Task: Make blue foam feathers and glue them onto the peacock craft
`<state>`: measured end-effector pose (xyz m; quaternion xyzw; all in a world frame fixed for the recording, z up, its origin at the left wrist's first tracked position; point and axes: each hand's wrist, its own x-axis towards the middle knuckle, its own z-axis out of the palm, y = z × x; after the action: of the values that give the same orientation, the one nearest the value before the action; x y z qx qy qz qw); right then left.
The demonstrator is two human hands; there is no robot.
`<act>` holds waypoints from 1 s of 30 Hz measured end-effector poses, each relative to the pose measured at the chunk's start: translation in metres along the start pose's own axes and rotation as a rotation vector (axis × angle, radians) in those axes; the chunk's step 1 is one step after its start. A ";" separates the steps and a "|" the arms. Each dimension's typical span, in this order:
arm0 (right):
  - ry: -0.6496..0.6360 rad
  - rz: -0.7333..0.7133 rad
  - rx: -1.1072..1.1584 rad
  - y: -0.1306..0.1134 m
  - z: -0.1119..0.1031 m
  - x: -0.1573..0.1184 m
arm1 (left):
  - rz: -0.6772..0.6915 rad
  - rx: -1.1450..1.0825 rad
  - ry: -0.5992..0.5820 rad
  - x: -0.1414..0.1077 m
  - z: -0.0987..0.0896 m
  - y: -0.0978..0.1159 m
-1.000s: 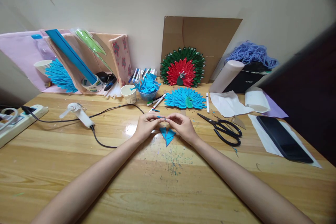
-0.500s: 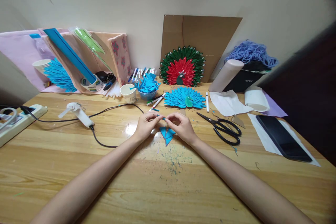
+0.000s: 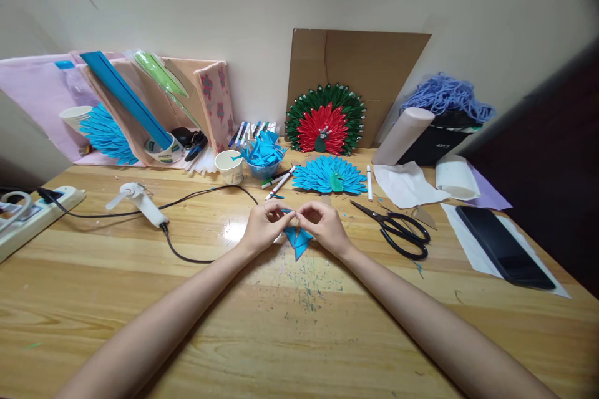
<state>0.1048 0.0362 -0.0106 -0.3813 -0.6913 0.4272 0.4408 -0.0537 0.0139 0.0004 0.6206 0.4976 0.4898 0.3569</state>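
Observation:
My left hand [image 3: 262, 227] and my right hand [image 3: 324, 227] meet fingertip to fingertip over the middle of the table. Both are closed in a pinch on a small blue strip [image 3: 285, 211], mostly covered by the fingers. Right below them lies a blue triangular piece [image 3: 302, 244] with a darker edge, its point towards me. Behind the hands rests a blue layered-petal peacock [image 3: 322, 174] with a green body. Black-handled scissors [image 3: 397, 227] lie partly spread to the right of my right hand.
A white glue gun [image 3: 145, 206] trails a black cable at left, near a power strip [image 3: 42, 218]. Behind are a paper cup [image 3: 229, 167], a bowl of blue pieces [image 3: 262, 165] and a red-and-green peacock [image 3: 325, 121] against cardboard. At right lies a phone [image 3: 505, 246].
My left hand's fingers have shifted slightly, and less of the small blue strip shows between the fingertips. The triangular piece stays where it was.

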 end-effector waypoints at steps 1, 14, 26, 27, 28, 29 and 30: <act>0.007 0.004 -0.006 0.000 0.000 0.000 | 0.004 0.005 -0.002 0.000 0.000 0.000; 0.070 0.077 -0.053 0.004 0.000 0.002 | -0.165 -0.109 0.029 0.003 0.001 -0.006; 0.061 -0.031 -0.078 -0.003 -0.001 0.000 | -0.090 -0.142 -0.005 0.004 -0.003 -0.001; 0.061 -0.033 -0.084 -0.003 -0.001 0.000 | -0.094 -0.140 -0.010 0.004 -0.004 0.000; 0.060 -0.034 -0.087 -0.003 0.000 0.000 | -0.099 -0.137 -0.014 0.004 -0.004 0.000; 0.059 -0.031 -0.084 -0.002 0.000 0.001 | -0.101 -0.133 -0.016 0.004 -0.004 0.000; 0.057 -0.027 -0.077 -0.002 0.000 0.001 | -0.100 -0.131 -0.019 0.004 -0.004 0.001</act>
<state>0.1047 0.0362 -0.0081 -0.4007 -0.6994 0.3831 0.4511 -0.0576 0.0177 0.0033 0.5750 0.4916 0.4967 0.4254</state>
